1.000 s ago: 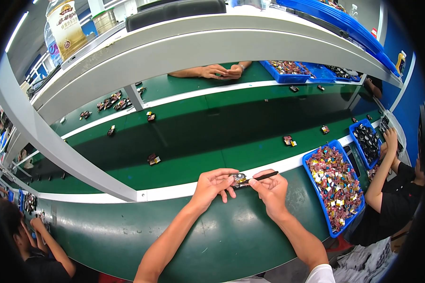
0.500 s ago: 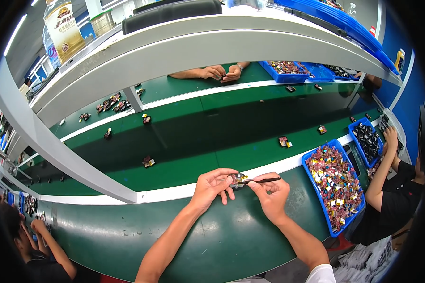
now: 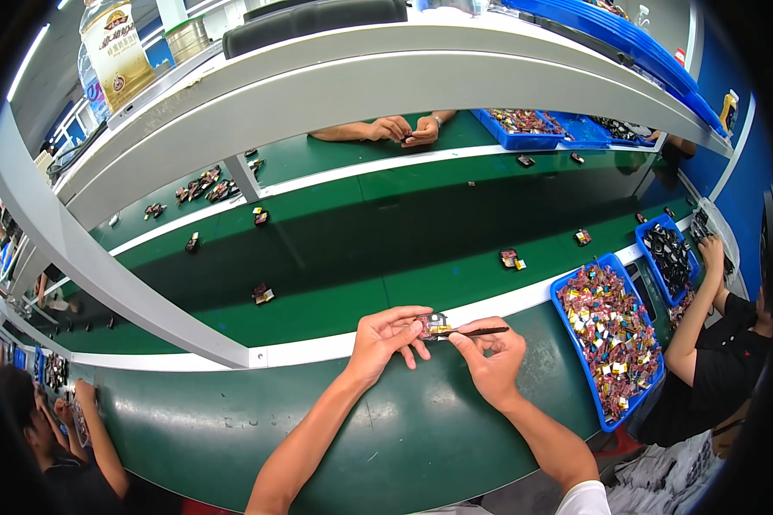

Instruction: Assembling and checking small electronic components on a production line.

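Note:
My left hand (image 3: 384,343) pinches a small electronic part in a dark housing (image 3: 434,326), with yellow and reddish pieces in it, between thumb and fingers. It is held just above the near edge of the green bench (image 3: 335,438). In my right hand (image 3: 494,365) is a thin black tool that looks like tweezers (image 3: 488,331), gripped between thumb and forefinger. Its tip meets the part's right side; the exact contact is too small to make out. To the right of my hands stands a blue tray (image 3: 611,426) heaped with small reddish, yellow and white circuit pieces.
Beyond a white rail (image 3: 507,305), a green conveyor belt (image 3: 352,257) carries scattered small parts (image 3: 512,259). A second blue tray (image 3: 668,249) holds black housings. Co-workers sit at both sides; another person's hands (image 3: 408,130) work across. A white shelf beam (image 3: 386,86) spans overhead.
The parts on the belt have shifted slightly to the left. My hands stay almost in place, the tool's tip still at the part. The left co-worker's arm has moved.

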Tool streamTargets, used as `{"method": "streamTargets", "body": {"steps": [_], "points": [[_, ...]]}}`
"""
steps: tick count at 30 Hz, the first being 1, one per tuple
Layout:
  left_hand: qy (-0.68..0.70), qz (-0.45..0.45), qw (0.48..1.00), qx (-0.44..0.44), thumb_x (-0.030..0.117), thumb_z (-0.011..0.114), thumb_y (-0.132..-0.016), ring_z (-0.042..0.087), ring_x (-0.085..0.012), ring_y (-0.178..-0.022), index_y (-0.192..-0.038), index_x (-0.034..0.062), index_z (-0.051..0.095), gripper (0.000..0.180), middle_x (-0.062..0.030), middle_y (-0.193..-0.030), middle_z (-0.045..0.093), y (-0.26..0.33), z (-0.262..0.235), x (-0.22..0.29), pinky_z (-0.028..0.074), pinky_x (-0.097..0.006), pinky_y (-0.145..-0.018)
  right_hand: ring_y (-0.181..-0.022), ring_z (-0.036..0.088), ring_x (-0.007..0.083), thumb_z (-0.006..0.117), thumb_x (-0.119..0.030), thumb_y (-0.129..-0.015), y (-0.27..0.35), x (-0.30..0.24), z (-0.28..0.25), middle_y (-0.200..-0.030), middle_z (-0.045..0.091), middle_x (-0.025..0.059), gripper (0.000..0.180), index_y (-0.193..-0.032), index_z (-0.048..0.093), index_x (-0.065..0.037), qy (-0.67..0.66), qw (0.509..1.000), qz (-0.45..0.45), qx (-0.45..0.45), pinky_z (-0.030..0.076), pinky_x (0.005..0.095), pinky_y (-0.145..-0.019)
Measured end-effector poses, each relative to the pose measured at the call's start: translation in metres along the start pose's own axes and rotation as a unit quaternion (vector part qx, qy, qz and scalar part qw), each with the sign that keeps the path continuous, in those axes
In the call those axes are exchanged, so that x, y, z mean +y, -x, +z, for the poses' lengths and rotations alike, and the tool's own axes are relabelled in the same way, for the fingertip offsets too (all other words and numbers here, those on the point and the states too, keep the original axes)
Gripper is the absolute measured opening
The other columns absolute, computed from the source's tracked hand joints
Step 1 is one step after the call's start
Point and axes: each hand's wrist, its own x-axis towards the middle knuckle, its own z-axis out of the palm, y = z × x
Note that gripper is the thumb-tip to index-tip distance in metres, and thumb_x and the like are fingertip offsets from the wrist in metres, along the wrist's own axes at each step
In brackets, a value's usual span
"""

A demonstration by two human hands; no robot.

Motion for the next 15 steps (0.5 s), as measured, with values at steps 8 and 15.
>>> {"method": "streamTargets", "body": {"steps": [8, 15], "points": [[0.000, 0.010, 1.000, 0.010, 0.011, 0.066, -0.097, 0.072, -0.0218, -0.068, -0.124, -0.0074, 0.063, 0.033, -0.0183, -0.102, 0.072, 0.0007, -0.0004, -0.0016, 0.057, -0.025, -0.049, -0.054, 0.051, -0.0002, 0.076, 0.007, -0.085, -0.0001, -0.0006, 0.0014, -0.070, 0.066, 0.0024, 0.013, -0.091, 0.065, 0.003, 0.004, 1.000, 0.002, 0.000, 0.034, 0.0168, -0.048], [-0.006, 0.012, 1.000, 0.023, 0.009, 0.065, -0.097, 0.072, -0.0212, -0.069, -0.125, -0.0075, 0.063, 0.033, -0.0184, -0.099, 0.072, 0.0011, 0.0015, -0.0009, 0.057, -0.025, -0.049, -0.053, 0.050, -0.0004, 0.076, 0.005, -0.085, 0.0028, 0.0004, 0.0026, -0.072, 0.067, 0.0022, 0.012, -0.091, 0.066, 0.003, 0.032, 0.999, -0.007, 0.007, 0.034, 0.0165, -0.048]]}}
